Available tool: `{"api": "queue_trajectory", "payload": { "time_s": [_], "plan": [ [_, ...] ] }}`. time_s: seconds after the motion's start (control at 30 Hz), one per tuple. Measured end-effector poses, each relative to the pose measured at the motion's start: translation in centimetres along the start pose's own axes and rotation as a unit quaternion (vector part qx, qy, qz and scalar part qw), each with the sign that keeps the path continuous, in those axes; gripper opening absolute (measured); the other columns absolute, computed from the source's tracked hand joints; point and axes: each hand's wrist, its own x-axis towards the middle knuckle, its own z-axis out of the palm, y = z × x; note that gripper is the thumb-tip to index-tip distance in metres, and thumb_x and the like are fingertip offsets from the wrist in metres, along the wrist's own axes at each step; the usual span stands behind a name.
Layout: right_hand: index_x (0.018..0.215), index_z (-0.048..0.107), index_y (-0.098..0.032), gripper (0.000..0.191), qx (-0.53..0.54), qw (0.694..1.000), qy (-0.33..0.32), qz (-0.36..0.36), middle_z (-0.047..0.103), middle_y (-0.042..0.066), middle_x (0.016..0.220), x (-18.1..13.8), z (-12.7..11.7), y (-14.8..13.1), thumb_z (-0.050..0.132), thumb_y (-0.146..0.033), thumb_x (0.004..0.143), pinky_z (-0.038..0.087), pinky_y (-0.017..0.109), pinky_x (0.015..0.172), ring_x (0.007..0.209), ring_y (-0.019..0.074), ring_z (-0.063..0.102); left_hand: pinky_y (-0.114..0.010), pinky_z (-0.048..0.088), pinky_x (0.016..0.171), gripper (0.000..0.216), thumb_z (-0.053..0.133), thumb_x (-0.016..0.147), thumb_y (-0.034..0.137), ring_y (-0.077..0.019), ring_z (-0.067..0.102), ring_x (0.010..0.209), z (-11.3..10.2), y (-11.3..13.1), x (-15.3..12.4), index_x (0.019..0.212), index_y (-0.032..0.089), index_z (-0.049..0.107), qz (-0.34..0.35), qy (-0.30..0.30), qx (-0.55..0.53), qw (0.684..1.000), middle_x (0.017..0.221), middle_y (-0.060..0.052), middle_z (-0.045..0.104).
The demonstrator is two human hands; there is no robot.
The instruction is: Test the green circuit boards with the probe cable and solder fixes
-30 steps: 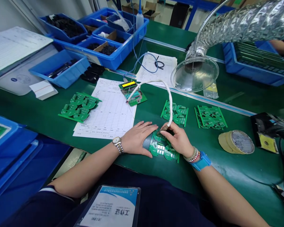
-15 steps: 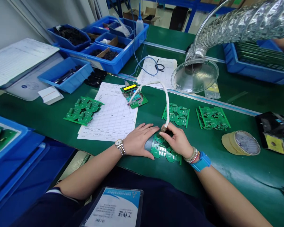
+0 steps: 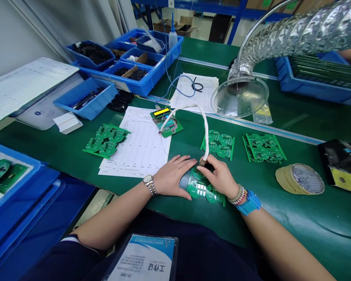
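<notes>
A green circuit board panel (image 3: 204,189) lies near the front edge of the green bench. My left hand (image 3: 173,175) rests flat on its left end with the fingers stretched out. My right hand (image 3: 220,175) pinches the tip of a white-wrapped probe cable (image 3: 206,132) and presses it down on the board's far part. The cable arcs back to a small tester board with a lit yellow display (image 3: 165,119).
Two more green panels (image 3: 220,143) (image 3: 264,147) lie behind my right hand, another (image 3: 105,140) at the left beside a printed form (image 3: 142,143). A tape roll (image 3: 300,178) sits right. Blue parts bins (image 3: 133,62) and a foil fume duct with clear hood (image 3: 240,95) stand behind.
The view has tilted and shifted slightly. Both hands stay on the board, with the probe tip held at nearly the same spot.
</notes>
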Motion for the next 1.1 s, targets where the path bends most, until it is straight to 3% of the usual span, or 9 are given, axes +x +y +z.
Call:
{"api": "queue_trajectory", "payload": {
  "time_s": [1.1],
  "plan": [
    [0.080,0.048,-0.020,0.008,-0.003,1.000,-0.006,0.011,0.055,0.000,0.076,-0.14,0.12,0.13,0.055,-0.022,0.083,0.040,0.025,0.067,0.071,0.0140,0.052,-0.051,0.020,0.108,0.101,0.058,0.061,0.071,-0.0330,0.027,0.132,0.17,-0.12,-0.07,0.138,0.013,0.026,0.004,0.002,-0.002,1.000,0.140,-0.016,0.037]
  ]
}}
